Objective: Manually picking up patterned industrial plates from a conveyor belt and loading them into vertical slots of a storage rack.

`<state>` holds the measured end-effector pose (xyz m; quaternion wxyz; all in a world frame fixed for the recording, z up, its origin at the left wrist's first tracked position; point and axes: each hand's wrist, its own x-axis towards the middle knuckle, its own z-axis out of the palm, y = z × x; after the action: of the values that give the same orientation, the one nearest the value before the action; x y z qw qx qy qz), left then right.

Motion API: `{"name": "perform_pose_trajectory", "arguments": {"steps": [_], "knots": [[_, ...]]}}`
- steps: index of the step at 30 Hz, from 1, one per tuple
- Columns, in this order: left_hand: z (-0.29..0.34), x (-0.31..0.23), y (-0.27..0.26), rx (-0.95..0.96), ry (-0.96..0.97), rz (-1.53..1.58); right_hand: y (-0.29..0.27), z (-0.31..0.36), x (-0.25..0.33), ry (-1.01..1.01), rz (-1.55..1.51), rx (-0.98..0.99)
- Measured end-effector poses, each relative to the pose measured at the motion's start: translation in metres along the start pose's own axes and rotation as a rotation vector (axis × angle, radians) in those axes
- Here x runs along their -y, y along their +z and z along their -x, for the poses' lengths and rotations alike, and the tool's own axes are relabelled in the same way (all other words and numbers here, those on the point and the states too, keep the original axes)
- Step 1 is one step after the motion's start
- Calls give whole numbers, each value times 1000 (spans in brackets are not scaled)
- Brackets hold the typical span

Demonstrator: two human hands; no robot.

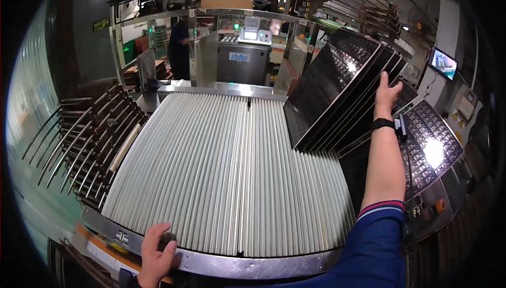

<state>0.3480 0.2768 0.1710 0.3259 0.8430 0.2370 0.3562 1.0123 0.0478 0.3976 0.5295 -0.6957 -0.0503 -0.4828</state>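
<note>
From where I stand, the pale roller bed takes up the middle of everything. On its left, a rack of metal rods crowds close. Beyond its far end stand a grey machine cabinet and, further left, a co-worker in dark clothing. A glossy patterned sheet slopes away at its right, with a lit screen higher up past it. The dark panels stand tilted in a group at the roller bed's far right corner, covering the rollers there.

The right arm reaches out straight along the roller bed's right side, a black band at the wrist. Its right hand is up by the panels' outer edges, fingers pointing upward; I can't tell whether it grips one. The left hand is empty, loosely curled with thumb and fingers apart, by the bed's near left edge.
</note>
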Motion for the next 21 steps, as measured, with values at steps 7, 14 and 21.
{"name": "perform_pose_trajectory", "arguments": {"steps": [7, 14, 21], "knots": [[-13, -9, 16, 94, 61, -161, 28, -10, 14, -2, -225, 16], [-17, -21, 14, 77, -12, -131, 65, -5, 65, -148, 111, 118], [-15, 0, 21, 5, 2, -137, 64, 49, 122, -332, -186, 167]]}}
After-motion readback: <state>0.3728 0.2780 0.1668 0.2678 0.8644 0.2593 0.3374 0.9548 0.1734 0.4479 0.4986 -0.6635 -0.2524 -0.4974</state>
